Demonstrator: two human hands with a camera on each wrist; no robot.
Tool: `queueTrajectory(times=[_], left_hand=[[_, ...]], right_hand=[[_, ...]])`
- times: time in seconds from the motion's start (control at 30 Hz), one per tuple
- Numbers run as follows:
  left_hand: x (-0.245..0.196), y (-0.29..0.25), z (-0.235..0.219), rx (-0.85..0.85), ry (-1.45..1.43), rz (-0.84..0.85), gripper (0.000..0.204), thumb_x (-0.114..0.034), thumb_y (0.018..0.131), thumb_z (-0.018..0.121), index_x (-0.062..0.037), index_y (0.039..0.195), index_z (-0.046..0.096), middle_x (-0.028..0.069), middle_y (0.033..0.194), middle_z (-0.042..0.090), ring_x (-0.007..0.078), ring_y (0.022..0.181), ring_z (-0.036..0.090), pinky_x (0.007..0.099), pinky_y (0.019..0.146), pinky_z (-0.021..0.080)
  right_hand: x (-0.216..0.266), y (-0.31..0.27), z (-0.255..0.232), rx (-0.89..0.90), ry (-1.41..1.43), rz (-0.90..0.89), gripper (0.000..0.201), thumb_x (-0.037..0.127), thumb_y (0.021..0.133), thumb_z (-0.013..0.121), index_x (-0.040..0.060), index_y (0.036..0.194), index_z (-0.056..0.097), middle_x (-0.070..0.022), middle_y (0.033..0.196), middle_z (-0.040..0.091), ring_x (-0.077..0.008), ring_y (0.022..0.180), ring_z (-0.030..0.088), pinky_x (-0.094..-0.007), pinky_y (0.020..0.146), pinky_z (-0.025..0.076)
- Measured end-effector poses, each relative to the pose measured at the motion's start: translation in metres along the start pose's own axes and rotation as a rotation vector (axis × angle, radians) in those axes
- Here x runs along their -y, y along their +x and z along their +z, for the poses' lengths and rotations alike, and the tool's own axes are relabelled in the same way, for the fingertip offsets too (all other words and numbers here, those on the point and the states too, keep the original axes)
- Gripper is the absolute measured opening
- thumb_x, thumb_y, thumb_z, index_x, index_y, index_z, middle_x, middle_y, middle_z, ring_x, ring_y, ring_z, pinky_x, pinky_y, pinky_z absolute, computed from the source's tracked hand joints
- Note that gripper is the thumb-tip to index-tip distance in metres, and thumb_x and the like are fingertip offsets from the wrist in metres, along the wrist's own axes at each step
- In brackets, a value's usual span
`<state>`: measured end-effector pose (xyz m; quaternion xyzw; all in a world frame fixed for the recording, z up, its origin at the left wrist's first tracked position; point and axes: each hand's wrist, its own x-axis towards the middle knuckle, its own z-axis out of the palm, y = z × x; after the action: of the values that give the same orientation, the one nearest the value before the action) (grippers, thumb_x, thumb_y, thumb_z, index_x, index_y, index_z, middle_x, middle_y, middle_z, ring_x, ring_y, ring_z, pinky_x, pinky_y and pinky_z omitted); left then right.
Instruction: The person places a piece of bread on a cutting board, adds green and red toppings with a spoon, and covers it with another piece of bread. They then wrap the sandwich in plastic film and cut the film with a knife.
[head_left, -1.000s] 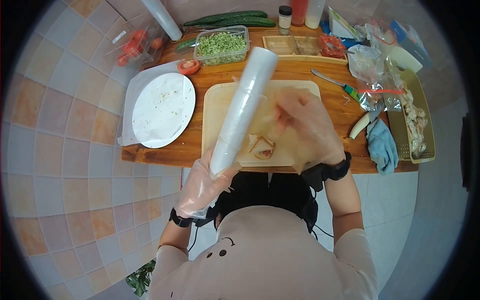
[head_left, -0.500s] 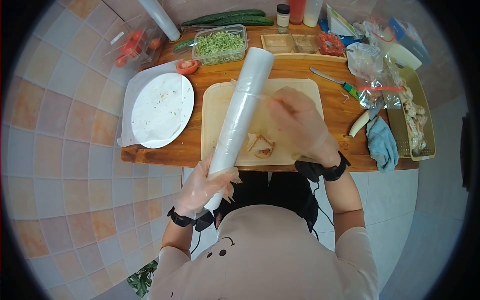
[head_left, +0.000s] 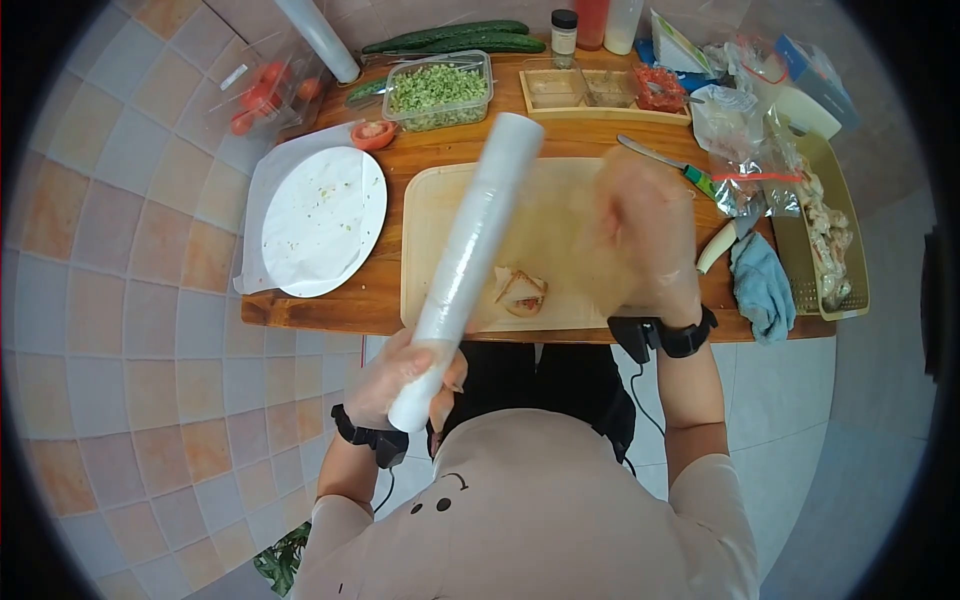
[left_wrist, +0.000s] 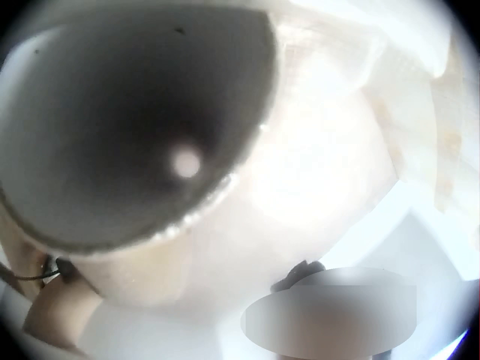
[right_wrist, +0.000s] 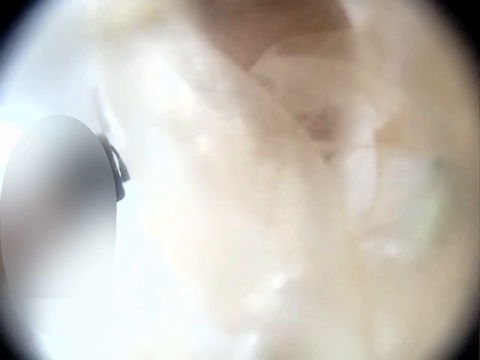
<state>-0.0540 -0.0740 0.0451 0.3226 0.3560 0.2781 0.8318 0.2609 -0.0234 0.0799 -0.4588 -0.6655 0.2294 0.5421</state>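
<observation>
A roll of clear film (head_left: 470, 240) is tilted over the left part of the cutting board (head_left: 425, 215). My gloved left hand (head_left: 405, 380) grips its lower end; the roll's hollow core (left_wrist: 142, 127) fills much of the left wrist view. My gloved right hand (head_left: 650, 230), blurred, is over the board's right side, away from the roll, its fingers curled; thin film or glove plastic blurs around it, and whether it pinches any is unclear. A filled piece of bread (head_left: 522, 293) lies on the board between the hands. The right wrist view shows only blurred plastic and skin.
Left of the board is a white plate (head_left: 325, 220), with a cut tomato (head_left: 373, 135) behind it. Chopped greens fill a tub (head_left: 438, 90) at the back. On the right are a knife (head_left: 665, 160), a blue cloth (head_left: 763, 288) and a basket (head_left: 855, 270).
My right hand has moved right, away from the roll. My left hand and the roll have shifted slightly down and left, and more of the roll's lower end shows below the hand.
</observation>
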Motion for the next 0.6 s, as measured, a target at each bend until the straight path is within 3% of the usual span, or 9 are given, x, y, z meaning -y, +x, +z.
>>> queueTrajectory(times=[0.17,0.27,0.4,0.5,0.6], left_hand=[[0.003,-0.002,-0.003,0.016,-0.105,-0.001,0.078,-0.041,0.082,0.077,0.0085,0.135,0.05,0.0118,0.076,0.062,0.0181,0.048,0.06,0.0267,0.042,0.051],[0.004,-0.001,0.003,0.024,-0.078,-0.011,0.079,-0.041,0.082,0.077,0.0092,0.135,0.049,0.0116,0.075,0.062,0.0178,0.049,0.061,0.0267,0.043,0.051],[0.003,0.002,0.011,0.003,0.02,0.0,0.081,-0.042,0.08,0.079,0.0096,0.135,0.05,0.0109,0.076,0.063,0.0171,0.052,0.062,0.0268,0.046,0.052],[0.003,0.001,0.01,-0.018,0.097,0.021,0.081,-0.042,0.079,0.08,0.0094,0.134,0.05,0.0113,0.078,0.064,0.0168,0.053,0.063,0.0268,0.05,0.053],[0.008,0.001,0.005,-0.013,0.104,0.042,0.08,-0.041,0.078,0.08,0.009,0.133,0.051,0.0122,0.079,0.065,0.0169,0.054,0.063,0.0268,0.053,0.053]], right_hand=[[0.024,-0.001,0.013,-0.122,0.0,0.053,0.015,0.016,0.093,0.071,0.0032,0.097,0.065,-0.0032,0.087,0.063,-0.0123,0.073,0.058,-0.0289,0.064,0.048],[0.03,0.0,0.033,-0.065,-0.103,0.048,0.018,0.015,0.089,0.076,0.0039,0.099,0.065,-0.0076,0.093,0.063,-0.0181,0.079,0.061,-0.0316,0.068,0.05],[0.002,0.0,0.038,0.033,-0.148,-0.122,0.014,0.007,0.093,0.069,0.0029,0.105,0.064,-0.0033,0.099,0.062,-0.0134,0.086,0.06,-0.0289,0.075,0.05],[0.004,0.003,0.035,0.036,-0.001,-0.008,0.006,0.006,0.096,0.065,0.0027,0.1,0.063,-0.0021,0.094,0.061,-0.0124,0.083,0.06,-0.0281,0.071,0.049],[0.018,0.011,0.013,0.281,0.512,0.429,0.014,0.015,0.097,0.067,0.0014,0.095,0.064,-0.003,0.088,0.061,-0.0132,0.076,0.061,-0.029,0.073,0.05]])
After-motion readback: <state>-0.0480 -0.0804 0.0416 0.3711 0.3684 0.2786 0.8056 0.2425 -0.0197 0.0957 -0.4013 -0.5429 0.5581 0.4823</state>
